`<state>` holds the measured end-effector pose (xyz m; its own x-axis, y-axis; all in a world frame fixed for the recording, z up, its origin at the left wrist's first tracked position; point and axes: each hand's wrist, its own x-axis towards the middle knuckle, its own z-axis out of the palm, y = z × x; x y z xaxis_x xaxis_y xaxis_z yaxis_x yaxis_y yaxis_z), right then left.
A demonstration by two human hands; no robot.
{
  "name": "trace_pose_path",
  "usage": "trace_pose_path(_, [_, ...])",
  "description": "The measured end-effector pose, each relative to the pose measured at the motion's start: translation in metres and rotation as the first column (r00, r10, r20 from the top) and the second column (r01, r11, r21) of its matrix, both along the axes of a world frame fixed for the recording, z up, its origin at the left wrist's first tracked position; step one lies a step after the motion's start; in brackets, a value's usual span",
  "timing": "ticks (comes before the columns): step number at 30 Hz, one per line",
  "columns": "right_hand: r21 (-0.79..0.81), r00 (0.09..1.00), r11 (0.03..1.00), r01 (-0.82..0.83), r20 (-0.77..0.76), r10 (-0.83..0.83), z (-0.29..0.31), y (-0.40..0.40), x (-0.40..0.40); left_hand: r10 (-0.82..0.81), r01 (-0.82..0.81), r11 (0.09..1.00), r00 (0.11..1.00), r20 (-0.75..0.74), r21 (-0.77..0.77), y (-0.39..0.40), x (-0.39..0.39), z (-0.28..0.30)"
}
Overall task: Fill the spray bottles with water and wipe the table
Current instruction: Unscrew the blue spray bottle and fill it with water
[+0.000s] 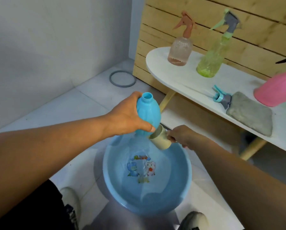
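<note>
Grip, left hand [128, 116]: wrapped round body of light-blue plastic spray bottle [148, 113], thumb across lower front; bottle uncapped, open neck up and tipped slightly away, held above far rim of round blue plastic basin [147, 173] of water on floor.
Grip, right hand [183, 136]: closed on handle of small cream plastic cup [160, 138], mouth tilted toward bottle's base, cup just beside bottle, over basin.
Step in hand: filling, judged; cup apparently just dipped or about to dip.
Next move, judged: cup raised to bottle neck, poured steadily; narrow opening, spill likely.
Pose: both forearms extended forward and down, left higher, wrists converging over basin.
Elsewhere: detached blue-and-grey trigger spray head [222, 97] on white oval table [180, 77], beside grey folded cloth [250, 113]; wiping not begun.
</note>
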<state>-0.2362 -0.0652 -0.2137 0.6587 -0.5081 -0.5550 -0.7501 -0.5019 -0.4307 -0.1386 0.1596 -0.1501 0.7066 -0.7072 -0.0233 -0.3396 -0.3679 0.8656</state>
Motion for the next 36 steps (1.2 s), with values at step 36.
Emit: trace_pose_path(36, [0.182,0.977,0.976,0.123,0.153,-0.151,-0.154,0.015,-0.051,0.004,-0.008,0.99,1.0,0.029,0.139,0.001,0.005,-0.009])
